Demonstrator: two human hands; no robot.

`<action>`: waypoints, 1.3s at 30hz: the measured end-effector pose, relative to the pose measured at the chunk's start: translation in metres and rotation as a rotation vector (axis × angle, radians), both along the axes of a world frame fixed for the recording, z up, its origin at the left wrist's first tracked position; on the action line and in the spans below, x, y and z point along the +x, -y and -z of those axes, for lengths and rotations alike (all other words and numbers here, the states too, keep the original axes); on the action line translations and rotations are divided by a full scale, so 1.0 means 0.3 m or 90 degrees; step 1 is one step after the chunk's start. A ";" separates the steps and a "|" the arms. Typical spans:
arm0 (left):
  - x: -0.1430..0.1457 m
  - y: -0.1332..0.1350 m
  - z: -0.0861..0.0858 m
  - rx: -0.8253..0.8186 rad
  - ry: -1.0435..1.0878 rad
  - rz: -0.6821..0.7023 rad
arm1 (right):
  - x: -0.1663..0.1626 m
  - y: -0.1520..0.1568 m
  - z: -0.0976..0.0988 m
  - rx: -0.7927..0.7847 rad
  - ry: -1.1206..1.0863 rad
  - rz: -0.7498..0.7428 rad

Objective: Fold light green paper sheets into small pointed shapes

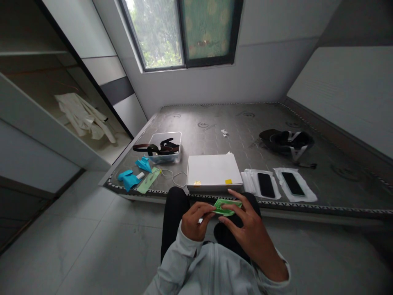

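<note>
Both hands hold a small folded green paper piece (226,206) above my lap, just in front of the mattress edge. My left hand (196,220) pinches its left end with thumb and fingers. My right hand (248,229) grips its right side, fingers curled over the top. A white flat box (213,172) lies on the mattress right beyond the hands.
On the grey mattress (233,131): blue folded paper shapes (132,178), a green paper strip (149,180), a clear tray (164,147) with dark straps, a white cable, two phones (265,185) on white wrappers, a dark headset (287,141). An open wardrobe with a white garment (82,116) stands left.
</note>
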State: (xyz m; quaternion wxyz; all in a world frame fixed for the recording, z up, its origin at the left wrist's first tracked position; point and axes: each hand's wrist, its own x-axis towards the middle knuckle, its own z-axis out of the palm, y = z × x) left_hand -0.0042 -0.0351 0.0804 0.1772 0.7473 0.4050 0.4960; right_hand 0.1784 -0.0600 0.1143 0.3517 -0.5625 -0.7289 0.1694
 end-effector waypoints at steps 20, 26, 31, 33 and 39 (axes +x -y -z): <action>0.033 0.011 0.023 -0.478 0.415 -0.036 | 0.001 -0.026 0.072 -0.307 -0.496 0.040; 0.051 -0.007 0.042 -0.673 0.450 0.049 | -0.026 -0.029 0.081 -0.279 -0.472 0.066; 0.071 0.007 0.033 -0.662 0.440 -0.035 | -0.041 -0.033 0.107 -0.284 -0.467 0.139; 0.077 0.007 0.030 -0.689 0.461 -0.061 | -0.044 -0.034 0.119 -0.292 -0.460 0.171; 0.079 -0.013 0.054 -0.676 0.511 -0.095 | -0.039 -0.036 0.146 -0.280 -0.436 0.216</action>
